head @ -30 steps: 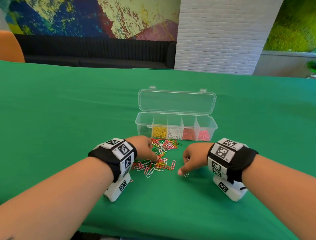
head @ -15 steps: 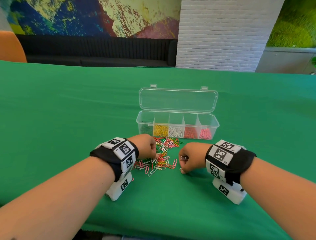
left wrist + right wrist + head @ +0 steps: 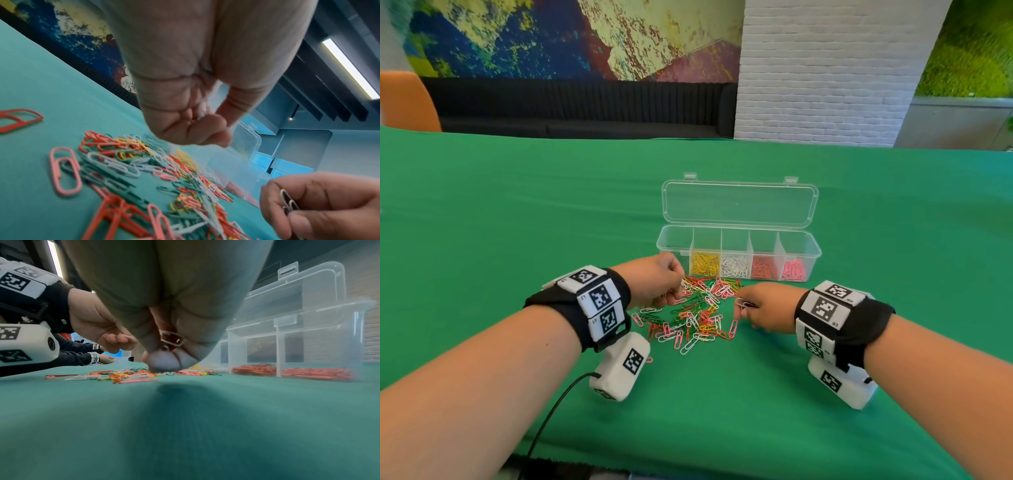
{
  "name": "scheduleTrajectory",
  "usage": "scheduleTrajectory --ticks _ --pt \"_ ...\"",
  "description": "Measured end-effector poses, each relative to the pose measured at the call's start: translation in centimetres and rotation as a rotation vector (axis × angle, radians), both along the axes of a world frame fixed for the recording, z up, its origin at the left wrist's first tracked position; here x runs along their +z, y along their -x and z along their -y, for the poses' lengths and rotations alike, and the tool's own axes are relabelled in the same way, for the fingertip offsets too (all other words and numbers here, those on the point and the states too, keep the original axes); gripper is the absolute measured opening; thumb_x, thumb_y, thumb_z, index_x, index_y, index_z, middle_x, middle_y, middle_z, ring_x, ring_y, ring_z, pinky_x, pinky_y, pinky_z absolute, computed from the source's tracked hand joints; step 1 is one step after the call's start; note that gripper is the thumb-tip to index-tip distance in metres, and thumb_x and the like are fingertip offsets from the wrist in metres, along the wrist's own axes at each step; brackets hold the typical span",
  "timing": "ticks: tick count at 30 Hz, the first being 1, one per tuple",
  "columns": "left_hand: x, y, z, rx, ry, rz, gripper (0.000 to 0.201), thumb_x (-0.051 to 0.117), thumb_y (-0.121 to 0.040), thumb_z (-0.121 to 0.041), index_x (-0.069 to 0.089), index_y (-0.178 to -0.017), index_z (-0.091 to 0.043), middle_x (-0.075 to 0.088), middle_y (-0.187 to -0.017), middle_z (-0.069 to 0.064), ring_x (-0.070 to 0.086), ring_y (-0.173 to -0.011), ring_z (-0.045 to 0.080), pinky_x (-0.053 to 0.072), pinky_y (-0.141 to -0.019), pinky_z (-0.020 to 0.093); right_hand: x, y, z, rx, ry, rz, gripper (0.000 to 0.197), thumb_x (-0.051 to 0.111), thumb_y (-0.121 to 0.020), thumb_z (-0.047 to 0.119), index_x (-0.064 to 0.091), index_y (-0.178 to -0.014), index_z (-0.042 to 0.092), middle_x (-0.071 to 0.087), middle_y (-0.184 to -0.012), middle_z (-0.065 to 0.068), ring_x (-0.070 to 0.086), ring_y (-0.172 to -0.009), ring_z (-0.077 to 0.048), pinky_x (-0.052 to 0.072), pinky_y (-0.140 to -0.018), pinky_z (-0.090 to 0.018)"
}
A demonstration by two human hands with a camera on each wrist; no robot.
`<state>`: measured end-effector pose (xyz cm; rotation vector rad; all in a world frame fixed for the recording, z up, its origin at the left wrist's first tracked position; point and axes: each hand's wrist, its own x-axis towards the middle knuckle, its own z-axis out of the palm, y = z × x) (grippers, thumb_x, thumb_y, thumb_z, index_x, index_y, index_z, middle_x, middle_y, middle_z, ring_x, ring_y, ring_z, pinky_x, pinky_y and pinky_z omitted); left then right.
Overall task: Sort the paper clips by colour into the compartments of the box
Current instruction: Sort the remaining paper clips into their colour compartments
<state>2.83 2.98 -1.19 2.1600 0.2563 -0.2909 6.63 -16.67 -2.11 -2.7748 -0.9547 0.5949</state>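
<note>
Your right hand is curled up at the right edge of the pile, and its fingers are pinching a few white clips; you can see them sticking out of the grip in the head view and both wrist views. Your left hand sits at the pile's far-left edge with its fingers bunched together, tips close to the clips, but I can't tell if there's actually anything between them since that bit is blurry. The pile is a loose mix of red, pink, white, green and yellow clips lying on the green surface, between your two hands and just near of the box. A couple of strays lie off to the left of it, including a pink clip close to your left wrist. The box is clear plastic with its lid standing open on the far side. It has five compartments in a row: the leftmost looks see-through with nothing I can make out in it, then yellow clips, white, red and pink going right. Both wrists wear black bands with square marker tags.
</note>
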Motion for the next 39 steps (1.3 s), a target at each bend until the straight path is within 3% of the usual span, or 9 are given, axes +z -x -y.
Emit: scheduleTrajectory --ticks 2,4,9,13,15,23,27,34,39 --pt "0.1 0.0 -0.3 0.01 -0.006 -0.035 0.028 0.028 -0.089 0.005 0.047 -0.096 -0.016 0.052 -0.066 0.003 0.046 -0.05 0.012 0.036 -0.043 0.019 0.0 -0.1 0.0 -0.026 0.007 -0.015 0.025 0.035 -0.097 0.01 0.058 -0.105 0.018 0.052 -0.087 0.007 0.049 -0.08 -0.012 0.037 -0.071 -0.021" --pt "0.2 0.0 -0.7 -0.043 -0.077 -0.068 0.037 0.026 -0.088 0.007 0.052 -0.096 -0.019 0.049 -0.063 0.001 0.042 -0.049 0.011 0.034 -0.044 0.019 0.0 -0.2 0.0 -0.053 0.016 -0.039 0.032 0.034 -0.094 0.004 0.059 -0.111 0.014 0.052 -0.092 0.004 0.048 -0.083 -0.014 0.038 -0.062 -0.021" --pt "0.5 0.8 -0.8 -0.178 -0.308 -0.105 0.041 0.03 -0.084 0.007 0.059 -0.079 -0.022 0.041 -0.059 -0.002 0.031 -0.048 0.012 0.026 -0.049 0.024 0.9 -0.8 -0.9 -0.142 -0.078 -0.039 0.027 0.034 -0.096 0.007 0.057 -0.084 0.016 0.042 -0.068 0.009 0.035 -0.055 -0.003 0.029 -0.042 -0.009" --pt "0.7 1.5 0.1 -0.275 -0.523 -0.068 0.016 0.043 -0.091 -0.014 0.057 -0.094 -0.022 0.051 -0.077 -0.008 0.042 -0.06 0.005 0.036 -0.054 0.019 0.8 -1.6 -2.6 -0.108 -0.08 0.044 0.021 0.046 -0.094 0.022 0.064 -0.093 0.013 0.063 -0.092 -0.003 0.058 -0.082 -0.015 0.043 -0.066 -0.018" --pt "0.3 1.3 0.3 -0.301 -0.583 -0.07 0.011 0.052 -0.089 -0.027 0.059 -0.095 -0.02 0.055 -0.084 -0.006 0.046 -0.065 0.007 0.041 -0.058 0.019 0.4 -1.8 -3.3 -0.072 -0.053 0.084 0.021 0.051 -0.092 0.024 0.065 -0.103 0.012 0.064 -0.1 -0.003 0.057 -0.085 -0.016 0.041 -0.061 -0.016" --pt "-1.2 -0.6 1.7 -0.224 -0.71 -0.155 0.048 0.061 -0.079 -0.06 0.063 -0.088 -0.013 0.051 -0.071 -0.001 0.047 -0.062 0.013 0.044 -0.065 0.026 -0.5 -2.9 -5.0 -0.073 0.018 0.144 0.026 0.065 -0.085 0.031 0.064 -0.103 0.012 0.065 -0.108 -0.003 0.06 -0.101 -0.02 0.041 -0.074 -0.023" --pt "-1.6 -0.9 2.0 -0.236 -0.729 -0.144 0.049 0.066 -0.078 -0.055 0.064 -0.096 -0.01 0.057 -0.08 -0.001 0.053 -0.073 0.016 0.05 -0.077 0.03 -1.0 -3.3 -4.9 -0.07 0.018 0.178 0.018 0.059 -0.086 0.018 0.063 -0.103 0.014 0.064 -0.109 -0.003 0.06 -0.099 -0.019 0.043 -0.073 -0.024" --pt "-1.3 -0.9 1.5 -0.275 -0.674 -0.069 0.007 0.063 -0.082 -0.023 0.061 -0.081 -0.016 0.055 -0.078 0.001 0.049 -0.069 0.016 0.046 -0.064 0.026 -1.2 -3.3 -4.9 -0.016 0.043 0.188 0.018 0.057 -0.086 0.017 0.062 -0.103 0.015 0.064 -0.107 -0.003 0.058 -0.093 -0.019 0.046 -0.075 -0.025" --pt "-1.4 -1.0 1.0 -0.273 -0.64 -0.04 0.008 0.062 -0.084 -0.019 0.067 -0.086 -0.014 0.065 -0.087 0.004 0.052 -0.073 0.016 0.048 -0.067 0.027 -1.3 -3.3 -4.9 -0.012 0.044 0.195 0.014 0.06 -0.085 0.023 0.062 -0.096 0.015 0.064 -0.098 -0.003 0.054 -0.082 -0.017 0.045 -0.071 -0.026"
